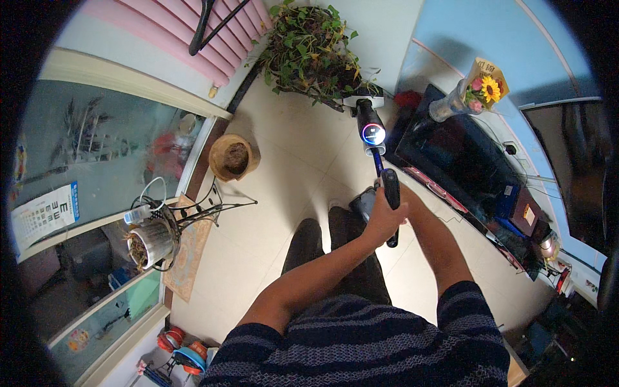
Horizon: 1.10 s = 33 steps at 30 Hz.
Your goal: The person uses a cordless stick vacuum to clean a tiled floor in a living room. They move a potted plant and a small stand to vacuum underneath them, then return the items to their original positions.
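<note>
My left hand [384,219] is wrapped around the black handle [390,186] of an upright cordless floor cleaner. Against the same handle, from the right, my right hand [410,197] grips too, its fingers partly hidden. A thin shaft leads from the handle to the cleaner's dark body [368,117], where a round display [373,134] glows. At the far end, the pale head [370,100] lies beside a leafy potted plant [309,53]. A dark grey object [362,203] shows under my hands, partly covered; I cannot tell what it is.
A brown pot [231,157] with soil stands on the tiled floor [285,179]. Left, a white pot [152,244] sits on a black metal stand [213,205]. Along the right runs a dark-topped cabinet [459,159] bearing a flower vase [447,104] and boxes [524,210].
</note>
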Each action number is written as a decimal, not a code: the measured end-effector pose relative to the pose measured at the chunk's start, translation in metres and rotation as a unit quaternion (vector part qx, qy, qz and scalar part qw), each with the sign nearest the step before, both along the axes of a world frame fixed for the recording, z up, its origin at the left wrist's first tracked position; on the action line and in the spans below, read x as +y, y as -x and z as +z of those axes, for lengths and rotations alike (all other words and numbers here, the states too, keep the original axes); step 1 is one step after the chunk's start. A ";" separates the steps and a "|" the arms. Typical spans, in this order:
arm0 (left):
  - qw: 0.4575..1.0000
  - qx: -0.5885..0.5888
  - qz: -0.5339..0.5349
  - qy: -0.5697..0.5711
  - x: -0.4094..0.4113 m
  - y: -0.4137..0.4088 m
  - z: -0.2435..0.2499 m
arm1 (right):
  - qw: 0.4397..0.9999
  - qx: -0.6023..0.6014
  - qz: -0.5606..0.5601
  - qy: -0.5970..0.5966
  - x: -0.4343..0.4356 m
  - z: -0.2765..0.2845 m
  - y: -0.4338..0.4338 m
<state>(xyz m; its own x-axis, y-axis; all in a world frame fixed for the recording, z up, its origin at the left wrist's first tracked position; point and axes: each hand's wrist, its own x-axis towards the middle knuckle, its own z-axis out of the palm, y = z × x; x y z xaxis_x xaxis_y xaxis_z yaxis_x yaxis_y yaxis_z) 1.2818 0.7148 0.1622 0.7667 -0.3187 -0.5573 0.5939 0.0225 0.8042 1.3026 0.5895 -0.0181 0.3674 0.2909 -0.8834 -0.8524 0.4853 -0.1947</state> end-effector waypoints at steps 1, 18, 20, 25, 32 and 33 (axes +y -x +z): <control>1.000 -0.006 -0.010 -0.009 0.008 0.005 -0.006 | 1.000 0.000 -0.003 -0.003 0.010 -0.002 0.003; 0.967 -0.017 -0.144 -0.209 0.186 0.100 0.043 | 0.993 0.001 -0.093 -0.077 0.216 -0.020 0.119; 0.958 -0.040 -0.150 -0.241 0.208 0.114 0.044 | 0.991 0.013 -0.097 -0.096 0.241 -0.020 0.133; 0.944 -0.087 -0.150 -0.279 0.262 0.147 0.042 | 0.979 0.058 -0.120 -0.156 0.302 -0.018 0.168; 0.953 0.022 -0.128 -0.273 0.293 0.159 0.065 | 0.960 0.109 -0.178 -0.189 0.353 -0.028 0.187; 0.949 -0.016 -0.131 -0.285 0.297 0.162 0.053 | 0.959 0.113 -0.181 -0.184 0.357 -0.036 0.186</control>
<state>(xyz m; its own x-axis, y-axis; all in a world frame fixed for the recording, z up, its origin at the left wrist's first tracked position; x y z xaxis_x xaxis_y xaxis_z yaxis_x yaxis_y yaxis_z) 1.1195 1.0118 0.2153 0.7224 -0.1540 -0.6741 0.4943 -0.5667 0.6592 1.1167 0.9464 -0.0537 0.3138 0.4880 -0.8144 -0.6147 0.7582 0.2174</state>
